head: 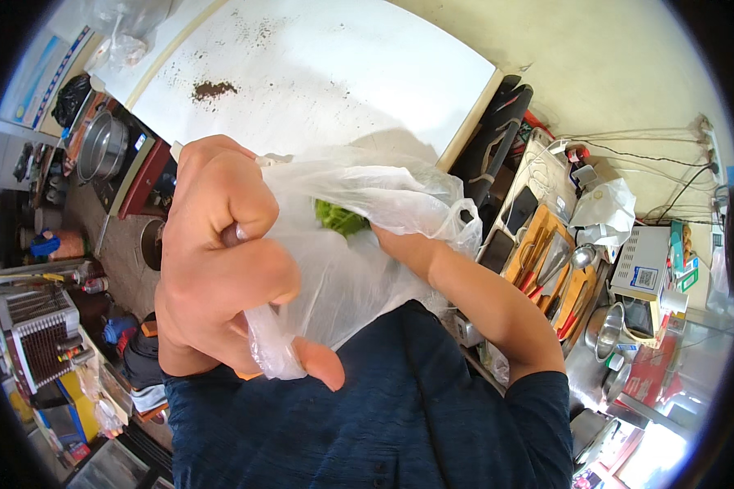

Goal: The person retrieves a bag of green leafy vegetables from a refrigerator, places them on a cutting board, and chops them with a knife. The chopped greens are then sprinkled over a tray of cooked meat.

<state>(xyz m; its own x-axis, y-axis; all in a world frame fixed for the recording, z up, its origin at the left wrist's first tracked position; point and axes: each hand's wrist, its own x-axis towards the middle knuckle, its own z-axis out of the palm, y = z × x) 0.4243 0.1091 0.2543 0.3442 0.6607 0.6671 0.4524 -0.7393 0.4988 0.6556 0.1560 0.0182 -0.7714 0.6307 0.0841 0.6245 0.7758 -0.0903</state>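
My left hand is close to the camera, its fingers curled around the gathered edge of a translucent white plastic bag. My right forearm reaches into the bag from the right. Plastic hides most of my right hand, so its grip cannot be made out. Green leafy vegetable shows through the bag's opening, just beside my right wrist. A looped bag handle hangs over the right forearm side. The bag is held in front of my dark blue shirt.
Beyond the bag, a white flat top carries scattered dark crumbs. To the right stand wooden cutting boards with knives, a microwave and a steel bowl. At left are a steel pot and a heater-like grille unit.
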